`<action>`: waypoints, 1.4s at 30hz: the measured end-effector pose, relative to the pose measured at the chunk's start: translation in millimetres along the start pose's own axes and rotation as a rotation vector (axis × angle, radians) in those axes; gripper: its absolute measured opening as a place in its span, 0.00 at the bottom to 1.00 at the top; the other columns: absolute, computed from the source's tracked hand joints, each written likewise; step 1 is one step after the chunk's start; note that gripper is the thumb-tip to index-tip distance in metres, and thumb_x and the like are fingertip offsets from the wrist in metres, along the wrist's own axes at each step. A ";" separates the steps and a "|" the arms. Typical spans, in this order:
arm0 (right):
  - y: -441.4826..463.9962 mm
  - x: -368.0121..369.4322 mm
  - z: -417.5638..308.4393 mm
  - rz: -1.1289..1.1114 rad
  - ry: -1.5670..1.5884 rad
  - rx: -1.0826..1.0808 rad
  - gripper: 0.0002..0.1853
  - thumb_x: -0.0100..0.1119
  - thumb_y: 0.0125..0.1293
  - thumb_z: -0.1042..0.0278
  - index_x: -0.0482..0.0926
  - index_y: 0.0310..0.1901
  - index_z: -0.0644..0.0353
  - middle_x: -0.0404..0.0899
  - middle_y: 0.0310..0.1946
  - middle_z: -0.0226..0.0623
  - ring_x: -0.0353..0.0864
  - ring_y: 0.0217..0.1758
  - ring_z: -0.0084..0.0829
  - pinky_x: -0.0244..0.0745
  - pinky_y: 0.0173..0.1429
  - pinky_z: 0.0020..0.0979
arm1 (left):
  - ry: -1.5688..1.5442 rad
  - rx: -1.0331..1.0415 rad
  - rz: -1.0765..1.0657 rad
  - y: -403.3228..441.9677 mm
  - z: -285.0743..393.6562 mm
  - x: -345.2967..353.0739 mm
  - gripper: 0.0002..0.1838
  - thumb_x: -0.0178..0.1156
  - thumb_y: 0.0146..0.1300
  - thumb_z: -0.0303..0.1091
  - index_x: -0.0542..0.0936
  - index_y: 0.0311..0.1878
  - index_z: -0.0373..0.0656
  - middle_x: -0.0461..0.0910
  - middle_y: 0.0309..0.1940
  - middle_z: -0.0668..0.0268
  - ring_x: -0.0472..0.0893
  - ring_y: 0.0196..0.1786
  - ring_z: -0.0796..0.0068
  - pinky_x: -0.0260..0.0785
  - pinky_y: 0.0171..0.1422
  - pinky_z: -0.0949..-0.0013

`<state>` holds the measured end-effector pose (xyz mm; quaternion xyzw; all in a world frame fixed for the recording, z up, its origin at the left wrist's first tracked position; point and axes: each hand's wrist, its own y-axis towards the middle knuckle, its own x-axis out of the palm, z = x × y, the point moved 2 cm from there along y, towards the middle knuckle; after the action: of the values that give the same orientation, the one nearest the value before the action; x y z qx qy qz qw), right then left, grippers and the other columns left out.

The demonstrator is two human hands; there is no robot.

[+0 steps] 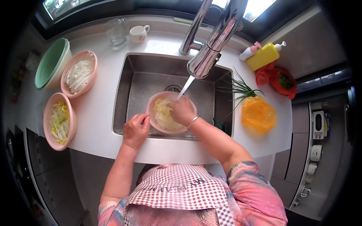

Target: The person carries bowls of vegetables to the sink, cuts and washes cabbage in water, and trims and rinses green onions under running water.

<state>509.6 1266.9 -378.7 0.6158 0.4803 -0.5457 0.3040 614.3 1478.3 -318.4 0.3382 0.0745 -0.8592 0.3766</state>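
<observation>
A pink bowl (151, 106) with water and pale yellow-green cut leaves (163, 112) is in the steel sink (130, 90). Water runs from the chrome faucet (203, 60) beside my right hand (183, 110). That hand reaches into the bowl's right side over the leaves, its fingertips hidden or blurred. At the bowl's left rim is my left hand (137, 130), with its fingers bent together against the edge.
Left on the counter (100, 113) are a pink basket of white strips (79, 75), a pink basket of yellow leaves (60, 122) and a green basket (52, 62). A glass jug (116, 34) and cup (138, 34) stand behind. Right: orange bag (258, 115), green stalks (241, 88), bottles (264, 56), red bag (283, 83).
</observation>
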 end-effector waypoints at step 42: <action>-261.2 -171.3 200.8 0.981 -0.403 0.759 0.28 0.71 0.57 0.62 0.75 0.60 0.50 0.77 0.55 0.50 0.72 0.64 0.54 0.68 0.67 0.48 | -0.084 -0.150 -0.154 0.7 -30.5 22.3 0.09 0.62 0.69 0.32 0.86 0.42 0.36 0.83 0.28 0.62 0.78 0.29 0.75 0.72 0.37 0.69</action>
<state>201.9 1134.4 -218.6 0.7138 -0.1489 -0.5799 0.3633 619.9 1476.1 -355.7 0.2662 0.1483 -0.8910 0.3367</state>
